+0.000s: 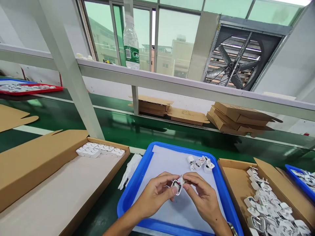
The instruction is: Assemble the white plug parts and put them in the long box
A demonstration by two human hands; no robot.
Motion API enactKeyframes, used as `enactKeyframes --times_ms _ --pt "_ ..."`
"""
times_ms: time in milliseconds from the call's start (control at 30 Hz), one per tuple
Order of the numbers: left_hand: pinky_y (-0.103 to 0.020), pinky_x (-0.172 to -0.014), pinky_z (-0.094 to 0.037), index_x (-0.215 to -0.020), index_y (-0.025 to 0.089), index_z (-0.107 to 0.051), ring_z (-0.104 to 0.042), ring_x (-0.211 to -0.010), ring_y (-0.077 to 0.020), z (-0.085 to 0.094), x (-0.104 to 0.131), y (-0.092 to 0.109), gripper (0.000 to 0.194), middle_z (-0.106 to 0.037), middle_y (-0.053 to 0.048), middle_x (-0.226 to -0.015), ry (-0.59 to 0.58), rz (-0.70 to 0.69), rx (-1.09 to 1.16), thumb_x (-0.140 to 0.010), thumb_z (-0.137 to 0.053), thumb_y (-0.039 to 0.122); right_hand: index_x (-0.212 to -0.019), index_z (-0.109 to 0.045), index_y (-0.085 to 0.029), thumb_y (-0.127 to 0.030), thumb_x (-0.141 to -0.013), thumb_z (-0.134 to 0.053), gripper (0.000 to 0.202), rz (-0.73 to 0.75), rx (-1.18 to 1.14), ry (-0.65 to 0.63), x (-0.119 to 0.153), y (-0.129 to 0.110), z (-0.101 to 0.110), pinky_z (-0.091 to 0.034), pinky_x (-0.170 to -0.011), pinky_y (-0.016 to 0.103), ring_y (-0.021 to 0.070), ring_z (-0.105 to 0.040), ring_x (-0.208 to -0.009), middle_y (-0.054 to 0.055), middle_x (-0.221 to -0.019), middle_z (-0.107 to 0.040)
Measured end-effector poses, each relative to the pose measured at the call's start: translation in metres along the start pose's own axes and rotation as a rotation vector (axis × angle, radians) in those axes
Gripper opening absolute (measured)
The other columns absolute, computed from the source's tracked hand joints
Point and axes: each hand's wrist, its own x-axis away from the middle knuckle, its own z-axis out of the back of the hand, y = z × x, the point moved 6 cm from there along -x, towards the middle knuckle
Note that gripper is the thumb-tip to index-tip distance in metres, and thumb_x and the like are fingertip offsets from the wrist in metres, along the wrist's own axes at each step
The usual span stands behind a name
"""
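Over a blue tray point(137, 220), my left hand point(157, 191) grips a small white plug-adapter housing point(176, 187), its open side showing dark parts and a bit of red wire inside. My right hand point(201, 193) pinches a small white plug cover point(182, 181) with metal showing at its edge, close against the housing. Fingers hide much of both pieces, so I cannot tell whether they touch. Farther back on the tray's white lining lies a little group of open white adapters point(200, 163) with parts and wires showing.
On the left, a cardboard box point(98, 193) holds rows of closed white adapters point(98, 149). A white glove point(130, 170) lies between box and tray. At right, another cardboard box point(231, 173) holds many open adapters point(270, 206). A bottle point(131, 46) stands on the rail above.
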Motion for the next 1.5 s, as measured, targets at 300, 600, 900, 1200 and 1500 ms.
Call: enactKeyframes --times_ms 300,600,900,1200,1500 --pt "-0.034 -0.083 -0.061 -0.097 0.023 -0.082 -0.074 -0.097 -0.0252 0.009 0.006 -0.01 0.015 -0.076 -0.012 -0.111 0.253 -0.113 -0.189 -0.084 -0.08 0.031 -0.112 -0.071 -0.023 -0.011 -0.091 -0.072 0.024 0.198 0.206 0.107 0.02 -0.004 -0.004 -0.06 -0.066 0.031 0.0197 -0.069 -0.075 0.005 -0.087 -0.071" --pt "-0.03 -0.083 -0.063 -0.097 0.023 -0.077 -0.074 -0.101 -0.0234 0.006 0.01 -0.008 0.01 -0.075 -0.011 -0.111 0.276 -0.196 -0.278 -0.091 -0.07 0.021 -0.122 -0.064 -0.026 -0.01 -0.091 -0.069 0.036 0.243 0.306 0.042 0.035 -0.009 -0.018 -0.063 -0.073 0.043 0.0277 -0.071 -0.089 0.01 -0.098 -0.074" --pt "-0.026 -0.079 -0.061 -0.101 0.025 -0.079 -0.075 -0.097 -0.0205 0.009 0.005 -0.01 0.013 -0.076 -0.008 -0.113 0.228 -0.2 -0.333 -0.091 -0.072 0.02 -0.132 -0.062 -0.023 0.005 -0.093 -0.06 0.048 0.279 0.296 -0.073 0.025 -0.008 -0.011 -0.061 -0.085 0.046 0.0274 -0.066 -0.107 0.014 -0.117 -0.069" --pt "-0.03 -0.086 -0.064 -0.097 0.02 -0.078 -0.074 -0.107 -0.0256 0.009 0.006 -0.006 0.01 -0.077 -0.012 -0.111 0.265 -0.157 -0.238 -0.091 -0.071 0.023 -0.141 -0.053 -0.02 0.002 -0.094 -0.061 0.052 0.278 0.19 -0.174 0.033 -0.009 -0.026 -0.063 -0.081 0.045 0.0263 -0.067 -0.098 0.014 -0.11 -0.073" --pt "-0.027 -0.082 -0.061 -0.086 0.019 -0.079 -0.075 -0.095 -0.0224 0.013 0.002 -0.017 0.007 -0.08 -0.01 -0.1 0.278 -0.053 -0.1 -0.079 -0.081 0.019 -0.131 -0.064 -0.021 0.001 -0.094 -0.063 0.043 0.278 0.173 -0.118 0.025 -0.008 -0.019 -0.06 -0.084 0.04 0.0248 -0.065 -0.101 0.013 -0.111 -0.067"
